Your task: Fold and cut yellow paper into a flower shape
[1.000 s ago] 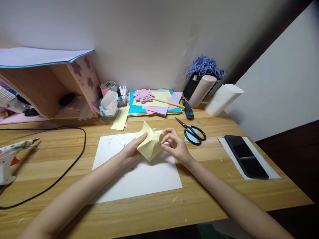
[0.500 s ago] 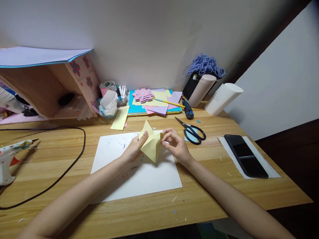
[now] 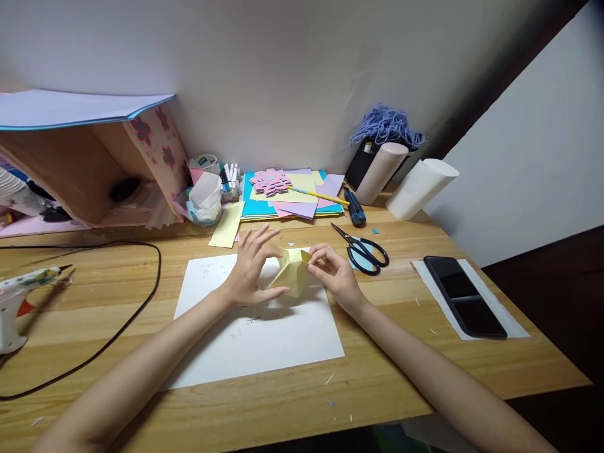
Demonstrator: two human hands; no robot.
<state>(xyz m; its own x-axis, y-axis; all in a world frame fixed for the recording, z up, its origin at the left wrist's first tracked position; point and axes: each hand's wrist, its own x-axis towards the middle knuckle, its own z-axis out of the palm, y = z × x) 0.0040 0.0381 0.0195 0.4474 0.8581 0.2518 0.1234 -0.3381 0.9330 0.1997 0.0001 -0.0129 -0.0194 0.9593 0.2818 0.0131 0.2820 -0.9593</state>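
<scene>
A folded piece of pale yellow paper (image 3: 296, 277) is held up over a white sheet (image 3: 283, 333) that lies on the wooden table. My right hand (image 3: 337, 277) pinches its right corner between thumb and fingers. On the other side my left hand (image 3: 252, 267) is open, its fingers spread and raised. The left thumb reaches to the paper's lower left edge, and a fingertip is near its upper left flap; whether they touch is hard to see. Black-handled scissors (image 3: 370, 253) rest on a blue paper scrap (image 3: 361, 255) to the right.
Behind are a stack of coloured paper (image 3: 257, 206), a pink paper flower (image 3: 271, 181), a pencil (image 3: 318, 194), a blue utility knife (image 3: 355, 209) and markers (image 3: 231, 175). A phone (image 3: 465, 296) lies at right. At left are a glue gun (image 3: 19, 302), its cable (image 3: 158, 270) and a box (image 3: 155, 157).
My left hand has let go of its pinch on the yellow paper and spread its fingers. The paper has turned, while my right hand keeps hold of its corner.
</scene>
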